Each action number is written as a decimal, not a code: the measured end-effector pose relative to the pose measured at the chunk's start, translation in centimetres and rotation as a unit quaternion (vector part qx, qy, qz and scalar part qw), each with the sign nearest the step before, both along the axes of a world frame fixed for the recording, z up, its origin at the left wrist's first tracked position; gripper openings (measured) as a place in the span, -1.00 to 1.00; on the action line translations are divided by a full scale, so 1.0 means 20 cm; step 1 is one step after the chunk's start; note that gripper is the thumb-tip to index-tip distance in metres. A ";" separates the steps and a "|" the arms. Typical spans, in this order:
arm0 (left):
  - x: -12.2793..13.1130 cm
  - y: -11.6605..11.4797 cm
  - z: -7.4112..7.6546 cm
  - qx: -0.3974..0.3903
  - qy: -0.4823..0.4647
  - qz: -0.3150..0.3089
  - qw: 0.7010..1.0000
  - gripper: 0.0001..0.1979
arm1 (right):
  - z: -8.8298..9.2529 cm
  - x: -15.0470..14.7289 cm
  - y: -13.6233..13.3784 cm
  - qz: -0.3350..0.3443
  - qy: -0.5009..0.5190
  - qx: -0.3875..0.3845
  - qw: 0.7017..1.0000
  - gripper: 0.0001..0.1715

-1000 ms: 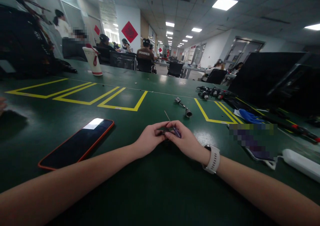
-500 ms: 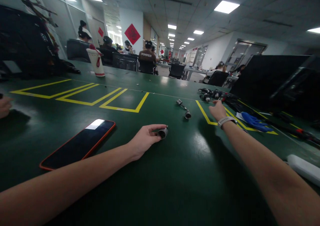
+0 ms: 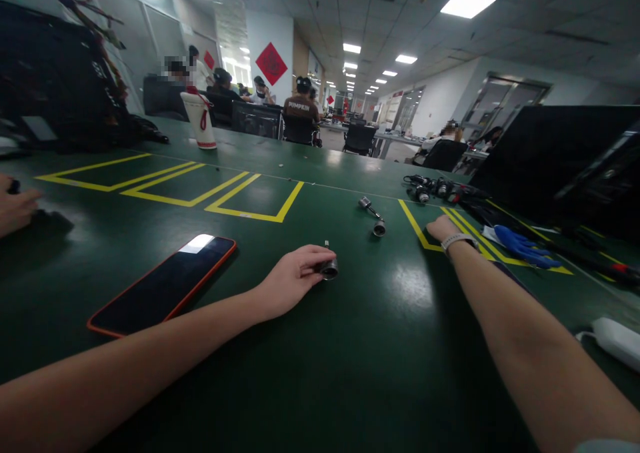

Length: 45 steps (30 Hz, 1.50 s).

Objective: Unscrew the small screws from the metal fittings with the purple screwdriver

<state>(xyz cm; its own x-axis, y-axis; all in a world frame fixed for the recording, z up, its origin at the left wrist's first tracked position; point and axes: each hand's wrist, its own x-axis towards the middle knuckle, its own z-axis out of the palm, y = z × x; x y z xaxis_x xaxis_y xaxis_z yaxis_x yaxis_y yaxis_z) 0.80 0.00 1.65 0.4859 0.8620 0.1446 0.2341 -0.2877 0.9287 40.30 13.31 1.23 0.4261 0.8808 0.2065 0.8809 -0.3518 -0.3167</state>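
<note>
My left hand (image 3: 293,278) rests on the green table (image 3: 350,346) with its fingertips pinched on a small dark metal cylinder (image 3: 329,268). My right hand (image 3: 442,227), with a white watch on its wrist, is stretched out to the right. It lies on the yellow tape line (image 3: 415,227), short of a cluster of dark metal parts (image 3: 434,187). I see it from behind, so its fingers are hidden. A two-ended metal part (image 3: 373,217) lies between my hands, further back.
A phone in an orange case (image 3: 165,286) lies at the left. A blue glove (image 3: 525,246), a black monitor (image 3: 550,153) and a white power strip (image 3: 613,339) are on the right. A white cup (image 3: 200,121) stands far back. Another person's hand (image 3: 15,209) is at the left edge.
My right hand left the cylinder, where it held a thin screwdriver, and reached out to the right. The screwdriver no longer shows. My left hand kept hold of the cylinder.
</note>
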 end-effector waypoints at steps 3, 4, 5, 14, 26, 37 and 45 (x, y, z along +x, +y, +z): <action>-0.02 0.00 -0.01 0.116 0.075 -0.007 0.990 -0.54 | 0.00 -0.04 -0.02 -0.030 0.030 -0.044 0.998 -0.64; -0.02 0.00 0.00 0.146 0.101 -0.009 0.984 -0.53 | -0.01 -0.06 -0.04 -0.033 0.038 -0.051 0.997 -0.64; -0.03 -0.01 0.01 0.166 0.124 -0.012 0.978 -0.51 | -0.01 -0.08 -0.05 -0.032 0.045 -0.055 0.997 -0.64; -0.03 -0.03 0.04 0.218 0.196 -0.046 0.955 -0.47 | 0.00 -0.46 -0.44 0.101 0.117 -0.023 0.988 -0.62; -0.04 0.00 0.01 0.150 0.099 0.037 0.983 -0.60 | 0.09 -0.72 -0.82 0.256 0.500 0.049 0.826 -0.72; 0.01 0.05 0.02 -0.033 -0.100 0.130 0.986 -0.66 | 0.06 -0.98 -0.92 0.224 0.608 -0.002 0.762 -0.74; -0.01 0.02 0.00 0.077 -0.018 0.083 0.993 -0.68 | 0.11 -1.03 -0.94 0.245 0.629 0.081 0.733 -0.70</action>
<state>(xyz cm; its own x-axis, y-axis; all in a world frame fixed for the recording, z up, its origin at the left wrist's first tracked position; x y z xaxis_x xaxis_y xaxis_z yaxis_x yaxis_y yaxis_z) 0.64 0.49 1.56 0.3308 0.8963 0.2955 0.2576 -0.3869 0.8854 19.74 -5.46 3.45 0.0097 0.9992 0.0394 -0.1357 0.0403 -0.9899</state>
